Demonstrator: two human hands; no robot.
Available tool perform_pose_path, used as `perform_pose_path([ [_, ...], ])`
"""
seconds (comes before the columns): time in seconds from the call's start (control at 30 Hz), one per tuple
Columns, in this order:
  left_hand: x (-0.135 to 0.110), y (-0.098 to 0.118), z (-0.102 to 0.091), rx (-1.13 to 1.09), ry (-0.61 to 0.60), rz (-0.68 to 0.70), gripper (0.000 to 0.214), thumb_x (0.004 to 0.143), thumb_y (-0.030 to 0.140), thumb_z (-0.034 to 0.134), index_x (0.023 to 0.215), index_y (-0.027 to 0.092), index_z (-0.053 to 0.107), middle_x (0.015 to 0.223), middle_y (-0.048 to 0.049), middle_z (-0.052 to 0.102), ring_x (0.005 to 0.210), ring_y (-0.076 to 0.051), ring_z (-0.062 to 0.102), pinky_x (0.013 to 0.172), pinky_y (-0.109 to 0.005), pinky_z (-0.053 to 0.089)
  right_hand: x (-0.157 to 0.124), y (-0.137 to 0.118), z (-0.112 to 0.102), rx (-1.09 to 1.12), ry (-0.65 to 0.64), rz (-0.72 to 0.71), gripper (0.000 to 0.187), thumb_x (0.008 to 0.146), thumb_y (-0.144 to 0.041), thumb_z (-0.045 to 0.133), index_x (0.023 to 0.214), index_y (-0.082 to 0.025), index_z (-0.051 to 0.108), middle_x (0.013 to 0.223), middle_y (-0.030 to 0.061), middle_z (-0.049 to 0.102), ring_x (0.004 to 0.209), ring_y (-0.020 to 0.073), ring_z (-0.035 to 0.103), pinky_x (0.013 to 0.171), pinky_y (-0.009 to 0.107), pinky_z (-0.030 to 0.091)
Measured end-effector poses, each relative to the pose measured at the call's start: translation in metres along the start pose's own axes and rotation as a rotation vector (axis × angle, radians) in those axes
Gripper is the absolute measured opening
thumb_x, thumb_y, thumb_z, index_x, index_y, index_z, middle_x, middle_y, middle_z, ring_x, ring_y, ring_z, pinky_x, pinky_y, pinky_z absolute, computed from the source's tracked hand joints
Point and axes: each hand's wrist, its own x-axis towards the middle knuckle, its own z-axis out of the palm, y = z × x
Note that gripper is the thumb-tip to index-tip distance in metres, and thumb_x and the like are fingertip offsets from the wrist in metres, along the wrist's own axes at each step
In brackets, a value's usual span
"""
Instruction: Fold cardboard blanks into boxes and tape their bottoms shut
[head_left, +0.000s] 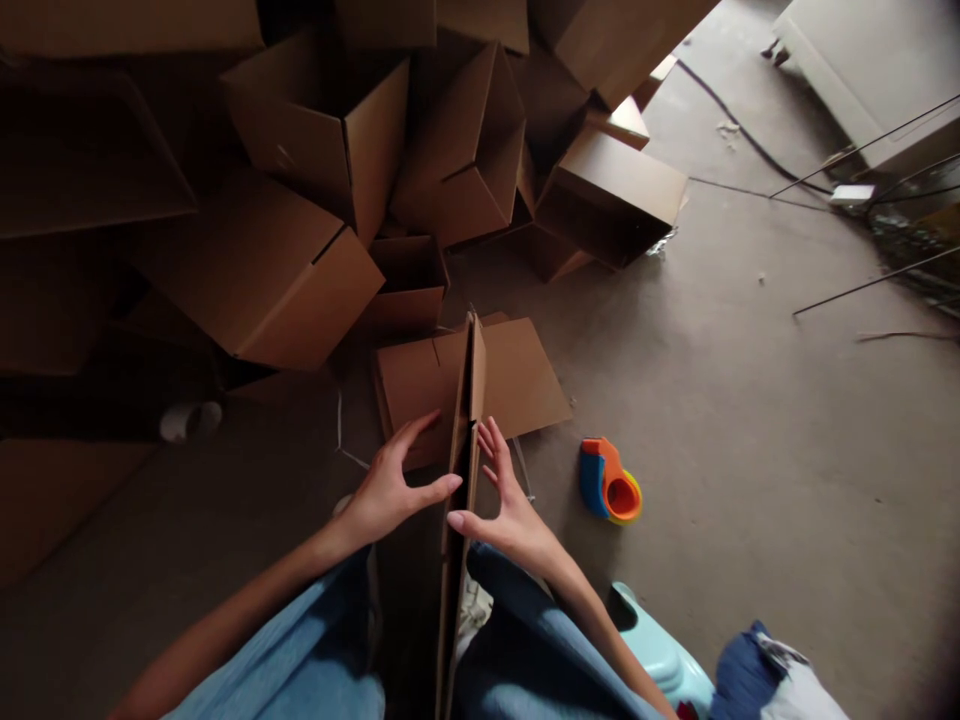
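Note:
A flattened cardboard box stands on edge between my knees, its narrow top edge facing up at me. A dark gap shows between its two panels. My left hand is open on the left side, fingers spread, with the thumb tip at the box's edge. On the other side my right hand is also open. Its thumb reaches over the top edge and its fingertips are close to the right panel; firm contact cannot be made out. Beneath and beyond lie flat cardboard pieces on the floor.
Open cardboard boxes are piled ahead and to the left. An orange and blue tape dispenser lies on the floor at right, near a light-blue plastic stool and some cloth. A white roll is at left. Cables cross the floor.

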Motion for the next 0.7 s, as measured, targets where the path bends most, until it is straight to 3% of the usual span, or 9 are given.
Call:
perform_pose_path([
  [0.2,-0.004,0.016,-0.005,0.245,0.1,0.127,0.049,0.077,0.032,0.075,0.123,0.017,0.066,0.122,-0.0105,0.073,0.11,-0.025,0.071,0.097,-0.042,0.058,-0.005,-0.006,-0.004,-0.111,0.078,-0.052,0.119,0.072,-0.045,0.084,0.161,-0.037,0.005,0.169,0.0091,0.015,0.156,0.0292,0.016,0.124,0.058,0.018],
  [0.4,-0.005,0.026,-0.002,0.323,0.121,0.205,0.012,0.081,0.027,0.069,0.084,0.018,0.076,0.084,-0.0037,0.08,0.073,-0.019,0.075,0.07,-0.03,0.062,-0.016,-0.017,-0.009,-0.228,0.189,-0.19,0.114,0.075,-0.03,0.081,0.161,-0.04,0.007,0.17,0.0047,0.014,0.155,0.0315,0.018,0.124,0.059,0.02],
  [0.53,-0.004,0.03,-0.004,0.307,0.106,0.251,0.012,0.083,0.021,0.066,0.085,0.02,0.078,0.084,-0.0022,0.08,0.073,-0.017,0.075,0.068,-0.026,0.061,-0.024,-0.028,-0.018,-0.235,0.255,-0.256,0.109,0.078,-0.022,0.075,0.16,-0.042,0.006,0.168,0.0036,0.018,0.154,0.0312,0.023,0.124,0.058,0.024],
  [0.7,-0.001,0.043,-0.01,0.365,0.114,0.364,0.013,0.084,0.02,0.066,0.086,0.02,0.079,0.088,-0.0021,0.081,0.078,-0.018,0.077,0.074,-0.028,0.062,-0.033,-0.039,-0.038,-0.214,0.361,-0.246,0.101,0.083,-0.025,0.07,0.16,-0.043,0.007,0.167,0.0046,0.021,0.151,0.0317,0.03,0.121,0.06,0.03],
])
